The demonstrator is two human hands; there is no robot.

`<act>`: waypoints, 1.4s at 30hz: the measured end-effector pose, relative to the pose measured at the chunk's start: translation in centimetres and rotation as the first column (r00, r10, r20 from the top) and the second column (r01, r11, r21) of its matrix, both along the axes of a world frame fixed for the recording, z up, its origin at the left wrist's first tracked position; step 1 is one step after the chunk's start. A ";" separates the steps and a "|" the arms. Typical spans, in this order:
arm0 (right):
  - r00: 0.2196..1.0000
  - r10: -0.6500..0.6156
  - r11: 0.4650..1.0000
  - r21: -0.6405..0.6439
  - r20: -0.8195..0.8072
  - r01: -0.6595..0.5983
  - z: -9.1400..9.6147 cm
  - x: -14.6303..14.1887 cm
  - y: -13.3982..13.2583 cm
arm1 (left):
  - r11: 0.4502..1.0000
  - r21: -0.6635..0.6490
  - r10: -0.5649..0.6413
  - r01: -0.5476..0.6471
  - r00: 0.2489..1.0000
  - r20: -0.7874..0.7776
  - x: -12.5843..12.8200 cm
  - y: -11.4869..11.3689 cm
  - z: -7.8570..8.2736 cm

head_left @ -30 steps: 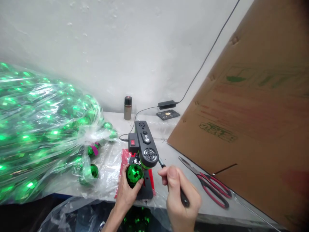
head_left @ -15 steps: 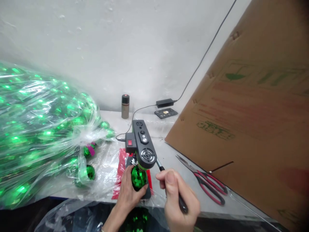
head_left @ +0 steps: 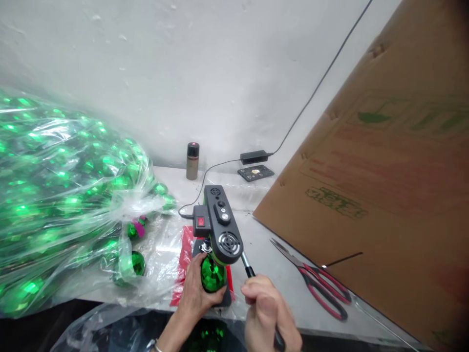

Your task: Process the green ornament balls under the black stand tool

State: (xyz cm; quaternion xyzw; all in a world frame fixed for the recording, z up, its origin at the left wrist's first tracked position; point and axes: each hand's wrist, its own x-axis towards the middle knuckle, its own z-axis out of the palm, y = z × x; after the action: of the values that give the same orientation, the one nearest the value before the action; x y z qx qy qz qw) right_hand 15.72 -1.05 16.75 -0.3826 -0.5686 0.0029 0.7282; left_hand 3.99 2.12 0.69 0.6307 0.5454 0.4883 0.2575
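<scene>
My left hand (head_left: 198,288) curls around a shiny green faceted ball ornament (head_left: 213,275), held beneath the head of a small black bench machine (head_left: 223,222). A switch box with a red rocker (head_left: 200,221) is fixed to the machine's left side. My right hand (head_left: 269,310) is closed around the black-gripped lever (head_left: 250,270) that sticks out from the machine's right. The ball's top is hidden under the machine head. Red plastic sheeting (head_left: 186,244) lies under the machine's base.
A big clear bag (head_left: 73,195) of green balls fills the left, with loose balls (head_left: 137,263) beside it. Red-handled scissors (head_left: 311,281) lie on the right, against a leaning cardboard box (head_left: 366,171). A small bottle (head_left: 192,161), phone (head_left: 255,172) and power adapter (head_left: 254,156) stand behind.
The whole view has shifted a little. My right hand and the lever end have dropped slightly toward me. My left hand keeps the ball under the machine head.
</scene>
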 end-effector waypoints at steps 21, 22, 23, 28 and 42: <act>0.982 -0.175 0.979 0.095 -0.071 0.181 -1.5 -0.8 0.7 | 0.995 0.087 0.052 -0.046 0.997 -0.062 0.4 -0.1 0.5; 0.981 -0.183 0.977 0.097 -0.072 0.189 -1.5 -0.8 0.8 | 0.995 0.093 0.053 -0.047 0.997 -0.063 0.4 -0.1 0.4; 0.979 -0.188 0.976 0.099 -0.073 0.195 -1.5 -0.8 0.8 | 0.994 0.098 0.054 -0.048 0.996 -0.066 0.4 -0.1 0.3; 0.976 -0.180 0.979 0.075 -0.123 0.190 -1.3 -1.3 0.5 | 0.991 0.124 0.057 -0.047 0.995 -0.077 0.5 -0.1 0.0; 0.977 -0.147 0.981 0.100 -0.157 0.164 -1.2 -1.3 1.2 | 0.989 0.150 0.021 -0.008 0.996 -0.087 0.5 0.3 -0.8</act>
State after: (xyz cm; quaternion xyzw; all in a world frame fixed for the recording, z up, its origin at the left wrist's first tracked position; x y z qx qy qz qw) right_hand 14.45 0.16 15.54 -0.3831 -0.4801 -0.0576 0.7870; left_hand 4.47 2.46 -0.08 0.6653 0.5226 0.5013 0.1816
